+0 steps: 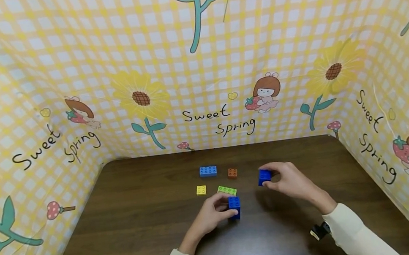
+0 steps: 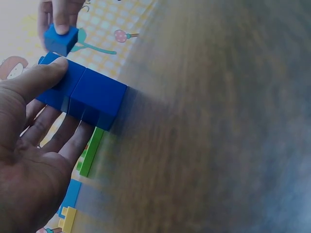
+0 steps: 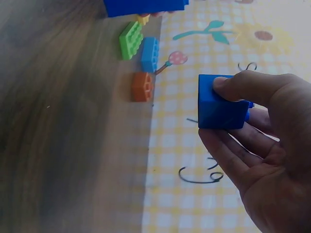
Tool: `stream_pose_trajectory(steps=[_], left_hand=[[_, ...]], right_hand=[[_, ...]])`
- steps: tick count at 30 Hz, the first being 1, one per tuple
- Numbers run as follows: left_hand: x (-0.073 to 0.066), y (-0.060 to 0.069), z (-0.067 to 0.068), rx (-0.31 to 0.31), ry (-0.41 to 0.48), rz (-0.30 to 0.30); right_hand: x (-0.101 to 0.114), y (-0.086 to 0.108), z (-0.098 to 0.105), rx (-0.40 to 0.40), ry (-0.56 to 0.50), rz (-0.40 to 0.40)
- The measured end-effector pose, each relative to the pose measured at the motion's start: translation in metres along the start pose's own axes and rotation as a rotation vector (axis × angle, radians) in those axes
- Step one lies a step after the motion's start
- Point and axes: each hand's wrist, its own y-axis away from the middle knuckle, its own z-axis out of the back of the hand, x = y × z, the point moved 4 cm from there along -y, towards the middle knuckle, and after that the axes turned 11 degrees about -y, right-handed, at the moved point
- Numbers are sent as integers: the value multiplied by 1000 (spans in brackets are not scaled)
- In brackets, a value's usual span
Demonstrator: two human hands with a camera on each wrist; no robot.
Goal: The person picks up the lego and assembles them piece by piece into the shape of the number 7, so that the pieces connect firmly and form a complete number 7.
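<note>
Blue stack; green brick just beyond

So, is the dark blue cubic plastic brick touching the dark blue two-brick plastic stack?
Apart: the head view shows brown tabletop between the cubic brick and the stack.

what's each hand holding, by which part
Left hand: stacked blue blocks, by the sides, thumb on the upper one. Right hand: single blue block, by its sides.

Left hand gripping, right hand pinching farther forward, wrists apart
</note>
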Motion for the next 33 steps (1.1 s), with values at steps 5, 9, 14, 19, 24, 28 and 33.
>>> stream_pose_trajectory(steps=[5,9,14,19,24,28,33], left_hand=[[0,0,0,2,1,1],[-1,1,0,0,4,10],[-2,2,0,2,9,20],[-2,2,0,-3,12,19],[-2,2,0,4,16,9],[-2,1,0,7,1,4],[-2,1,0,6,7,-3]], right_hand=[[15,-1,-3,22,13,1],[26,-1,-6,51,8,13],[37,-2,-11,76,19,34],[47,-5,-15,97,39,92],[54,-7,-20,122,46,129],[59,-8,-24,141,48,151],[64,-11,-28,164,40,164]])
